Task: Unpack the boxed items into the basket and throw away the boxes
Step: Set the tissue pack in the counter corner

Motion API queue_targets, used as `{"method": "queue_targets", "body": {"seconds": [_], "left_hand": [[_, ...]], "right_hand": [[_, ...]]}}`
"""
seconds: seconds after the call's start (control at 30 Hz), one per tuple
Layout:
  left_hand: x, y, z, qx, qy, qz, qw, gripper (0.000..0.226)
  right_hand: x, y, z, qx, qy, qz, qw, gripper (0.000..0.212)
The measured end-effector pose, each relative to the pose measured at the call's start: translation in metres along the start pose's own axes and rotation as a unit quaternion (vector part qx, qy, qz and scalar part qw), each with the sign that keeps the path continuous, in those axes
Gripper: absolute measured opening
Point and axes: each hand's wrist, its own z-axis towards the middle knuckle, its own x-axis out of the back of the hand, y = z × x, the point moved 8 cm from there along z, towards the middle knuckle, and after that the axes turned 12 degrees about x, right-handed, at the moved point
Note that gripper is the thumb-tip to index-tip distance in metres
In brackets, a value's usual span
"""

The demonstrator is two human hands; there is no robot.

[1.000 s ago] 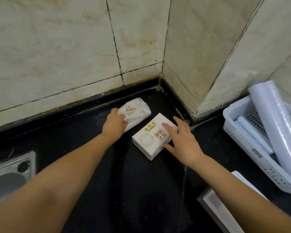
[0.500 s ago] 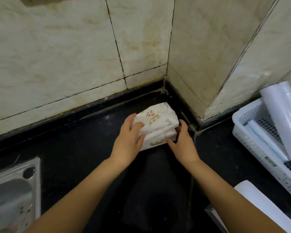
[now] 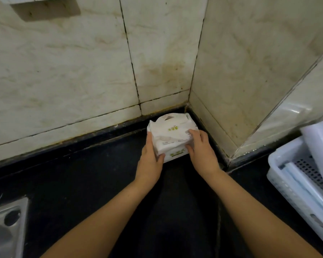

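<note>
A white soft packet (image 3: 171, 130) with green print lies on top of a white box (image 3: 176, 155), stacked in the corner of the black counter (image 3: 93, 179). My left hand (image 3: 151, 157) grips the stack's left side, thumb on its front. My right hand (image 3: 200, 148) holds the right side, fingers over the packet's top. Most of the box is hidden under the packet. The white perforated basket (image 3: 287, 175) stands at the right edge, holding clear-wrapped rolls (image 3: 319, 146).
Tiled walls (image 3: 82, 71) meet in a corner right behind the stack. A steel sink (image 3: 6, 229) sits at the lower left. A pale wall fitting (image 3: 45, 6) hangs at the top left.
The packet was set on top of the box, and both hands pushed the stack back into the wall corner. The view shifted closer and left.
</note>
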Motion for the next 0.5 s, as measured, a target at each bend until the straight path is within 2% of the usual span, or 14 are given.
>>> {"method": "queue_targets", "body": {"seconds": [0.17,0.33,0.5], "left_hand": [[-0.015,0.021,0.056,0.008,0.023,-0.02,1.0,0.084],[-0.017,0.02,0.067,0.006,0.01,-0.019,1.0,0.083],[-0.011,0.027,0.037,-0.039,-0.05,-0.032,0.997,0.077]], "right_hand": [[-0.002,0.028,0.067,-0.029,0.006,-0.012,0.999,0.039],[-0.002,0.026,0.074,-0.033,0.006,-0.064,0.997,0.032],[0.016,0.001,0.046,-0.026,-0.043,-0.145,0.988,0.058]]}}
